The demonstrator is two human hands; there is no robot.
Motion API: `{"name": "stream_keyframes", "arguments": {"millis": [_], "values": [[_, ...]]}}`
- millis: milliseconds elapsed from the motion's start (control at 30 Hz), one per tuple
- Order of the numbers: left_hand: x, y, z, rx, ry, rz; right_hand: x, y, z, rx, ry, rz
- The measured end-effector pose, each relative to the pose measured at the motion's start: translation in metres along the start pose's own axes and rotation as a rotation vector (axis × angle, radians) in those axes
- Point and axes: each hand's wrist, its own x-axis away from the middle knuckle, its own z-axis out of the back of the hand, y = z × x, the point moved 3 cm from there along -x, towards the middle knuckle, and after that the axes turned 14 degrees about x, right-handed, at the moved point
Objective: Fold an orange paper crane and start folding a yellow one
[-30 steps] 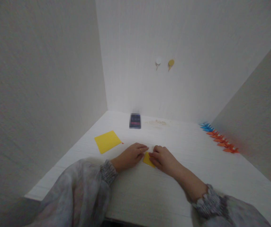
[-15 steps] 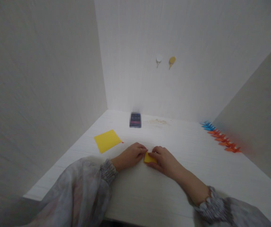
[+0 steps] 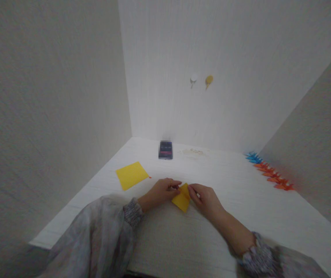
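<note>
A small folded piece of yellow paper (image 3: 182,200) is held between my hands over the front middle of the white table. My left hand (image 3: 165,191) pinches its left edge, thumb on the near face. At the upper right edge, the fingertips of my right hand (image 3: 206,197) are closed on the same paper. One corner of it points toward me and another points up and away. Beyond my left hand, a larger flat yellow sheet (image 3: 132,175) lies on the table.
A tiny orange scrap (image 3: 150,177) lies beside the yellow sheet. A dark blurred device (image 3: 165,150) stands near the back wall. Along the right wall runs a row of blue folded paper figures (image 3: 253,157) and orange folded paper figures (image 3: 274,175). Two hooks (image 3: 209,80) are on the back wall.
The folded paper has been turned and shows a larger, diamond-like face. My right hand has shifted from covering its right side to pinching its upper right edge.
</note>
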Motion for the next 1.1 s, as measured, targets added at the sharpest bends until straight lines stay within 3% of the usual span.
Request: {"name": "stream_keyframes", "arguments": {"millis": [200,300,500,700,833,1100], "values": [[-0.006,-0.007,-0.007,0.545,0.054,0.207,0.001,0.009,-0.002,-0.377,0.084,-0.192],[-0.004,-0.004,-0.008,0.657,0.071,0.241,0.000,0.013,-0.008,-0.566,0.090,-0.303],[0.000,-0.001,-0.010,0.758,0.041,0.275,0.000,0.015,-0.025,-0.876,-0.021,-0.537],[0.000,-0.001,-0.009,0.734,0.085,0.305,-0.002,0.010,-0.024,-0.938,-0.052,-0.420],[0.000,-0.001,-0.009,0.722,0.055,0.283,-0.001,0.008,-0.024,-0.899,-0.087,-0.361],[0.003,0.004,-0.011,0.759,0.045,0.297,0.003,0.009,-0.022,-0.782,-0.039,-0.275]]}}
